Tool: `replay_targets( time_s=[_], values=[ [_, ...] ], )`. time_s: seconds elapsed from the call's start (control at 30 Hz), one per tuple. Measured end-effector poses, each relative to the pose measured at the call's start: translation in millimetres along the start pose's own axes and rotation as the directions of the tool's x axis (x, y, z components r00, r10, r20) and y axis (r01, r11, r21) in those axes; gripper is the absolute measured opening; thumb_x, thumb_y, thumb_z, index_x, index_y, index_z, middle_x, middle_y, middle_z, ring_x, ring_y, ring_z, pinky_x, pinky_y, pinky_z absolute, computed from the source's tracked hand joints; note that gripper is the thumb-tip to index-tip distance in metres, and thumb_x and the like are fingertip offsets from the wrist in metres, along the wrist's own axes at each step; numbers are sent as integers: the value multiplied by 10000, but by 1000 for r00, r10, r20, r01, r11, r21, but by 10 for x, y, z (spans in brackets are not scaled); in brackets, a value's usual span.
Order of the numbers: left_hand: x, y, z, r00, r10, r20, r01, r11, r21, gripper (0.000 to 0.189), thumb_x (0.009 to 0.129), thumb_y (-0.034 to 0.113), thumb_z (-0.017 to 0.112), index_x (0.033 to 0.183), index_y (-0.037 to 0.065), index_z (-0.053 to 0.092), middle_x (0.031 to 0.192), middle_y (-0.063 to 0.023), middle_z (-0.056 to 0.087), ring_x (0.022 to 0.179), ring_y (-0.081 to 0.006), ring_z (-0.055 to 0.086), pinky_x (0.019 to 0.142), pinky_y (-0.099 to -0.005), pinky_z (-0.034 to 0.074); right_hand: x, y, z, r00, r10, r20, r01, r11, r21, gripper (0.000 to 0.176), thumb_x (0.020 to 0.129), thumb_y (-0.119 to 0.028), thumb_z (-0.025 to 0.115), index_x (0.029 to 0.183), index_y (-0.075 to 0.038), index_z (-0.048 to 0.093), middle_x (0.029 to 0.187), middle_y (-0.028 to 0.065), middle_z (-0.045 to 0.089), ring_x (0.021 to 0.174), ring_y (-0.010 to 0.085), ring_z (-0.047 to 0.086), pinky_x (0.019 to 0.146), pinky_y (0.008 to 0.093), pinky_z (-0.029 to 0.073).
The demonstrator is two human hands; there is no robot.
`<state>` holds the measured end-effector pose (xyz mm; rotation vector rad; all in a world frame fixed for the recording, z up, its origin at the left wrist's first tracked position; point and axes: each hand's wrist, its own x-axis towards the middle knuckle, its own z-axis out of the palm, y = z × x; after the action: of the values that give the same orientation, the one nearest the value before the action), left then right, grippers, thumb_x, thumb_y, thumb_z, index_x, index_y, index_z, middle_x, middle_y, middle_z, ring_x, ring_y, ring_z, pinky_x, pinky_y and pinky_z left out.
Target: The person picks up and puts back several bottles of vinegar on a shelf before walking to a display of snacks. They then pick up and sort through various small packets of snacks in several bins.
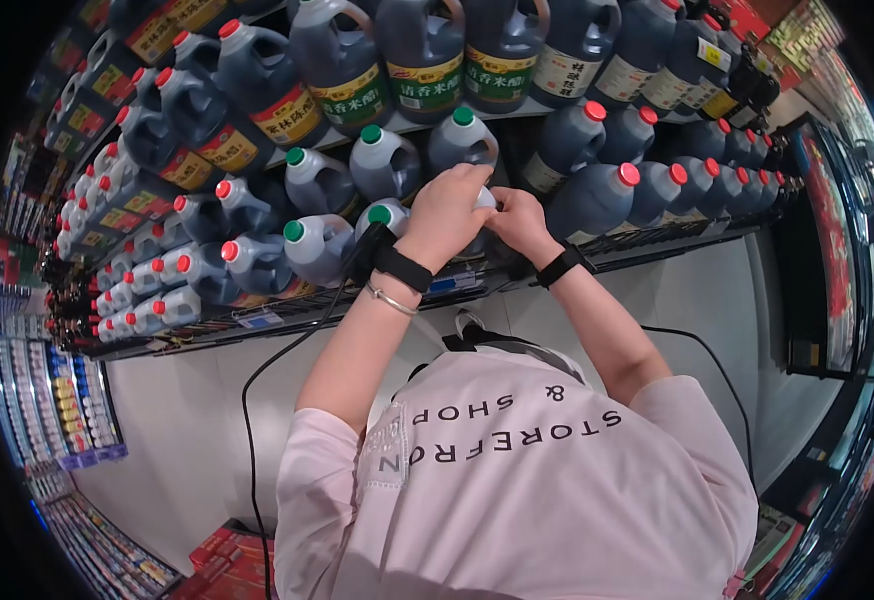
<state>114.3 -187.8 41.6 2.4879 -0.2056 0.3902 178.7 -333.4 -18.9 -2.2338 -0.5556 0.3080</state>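
At the near edge of the black shelf (607,252), a mostly hidden pale plastic jug (486,199) shows between the curled left hand (447,215) and right hand (522,222) — whether gripped, I cannot tell — likely heavy, slick, best taken by neck and base.

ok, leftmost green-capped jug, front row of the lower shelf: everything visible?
The jug looks like shiny plastic, dark with pale glare, with a loop handle. Its green cap is on. It stands between a red-capped jug and another green-capped jug, left of the left hand, which isn't touching it. Contact with its neighbours is unclear.
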Motion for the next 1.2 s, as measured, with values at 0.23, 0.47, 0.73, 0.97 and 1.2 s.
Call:
replay_targets(
  time_s=[0.23,0.47,0.73,0.97,1.2],
  values=[
    [-360,15,-269,997,-47,-57,47,999,12,528,766,164,718,1247,36,542,1250,-168,554,1208,-348,494,1092,-470,321,-104,23,66,996,22,-86,-18,999,49,234,704,-276,686,804,-66,658,693,158,626,687,340,622,619,391,465],
    [-884,59,-370,940,-135,-314,118,990,-73,411,814,98,678,1205,24,574,1226,-151,557,1180,-344,518,964,-409,441,-34,101,-32,998,50,46,-52,998,41,215,687,-147,669,874,-44,647,723,116,621,706,272,624,652,324,467],
    [-1634,-15,-310,810,-391,-438,342,920,-190,336,810,21,662,1140,6,602,1051,-124,639,995,-284,599,893,-368,467,545,191,-375,995,87,-53,-69,958,278,531,720,-76,681,1228,-17,538,978,152,642,604,193,656,616,313,535],
    [-1949,87,-333,743,-472,-475,418,881,-222,344,802,14,664,1141,17,606,1004,-108,652,971,-271,603,880,-371,464,1422,785,-6,977,126,175,-136,990,48,572,675,-321,760,1149,-24,643,1057,185,680,1004,295,648,870,374,490],
    [-2169,54,-362,636,-545,-546,489,832,-261,302,810,44,666,1109,36,619,956,-86,664,917,-275,607,820,-367,475,1358,728,158,1000,1,-20,-4,987,-161,335,821,-271,610,957,33,645,890,282,648,918,443,622,775,475,487]
  ],
)
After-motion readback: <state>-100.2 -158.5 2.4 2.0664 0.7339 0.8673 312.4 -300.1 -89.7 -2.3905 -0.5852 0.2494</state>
